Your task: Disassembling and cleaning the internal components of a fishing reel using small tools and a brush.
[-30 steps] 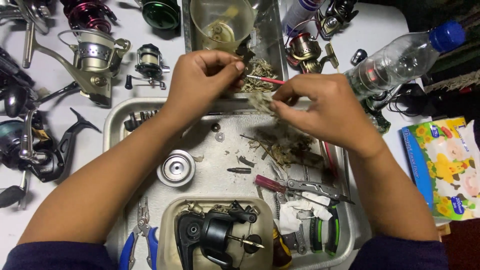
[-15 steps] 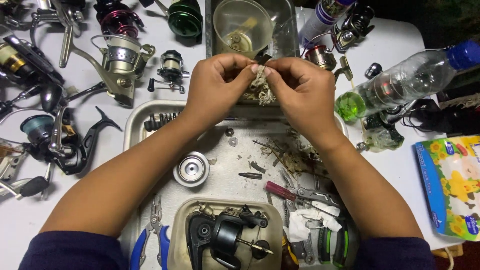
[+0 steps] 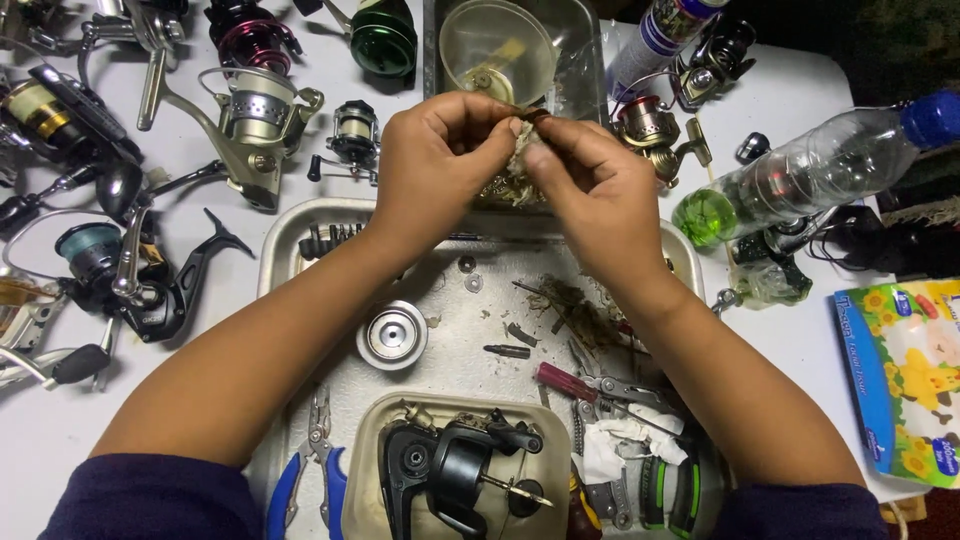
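A flat blue package (image 3: 905, 375) printed with yellow flowers lies at the right edge; a white-and-purple labelled can (image 3: 662, 35) stands top centre-right.

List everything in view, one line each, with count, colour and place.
metal tray: one, silver, centre
spool: one, silver, on the tray
black reel: one, in a beige tub, bottom centre
screwdriver: one, red handle, on the tray
pliers: one, blue grips, bottom left
fishing reels: several, silver, black, green, red, left and top
plastic bottle: one, clear, blue cap, right
packet: one, blue and yellow, right edge
small dirty part: one, pinched between both hands
left hand: one, above the tray
right hand: one, above the tray
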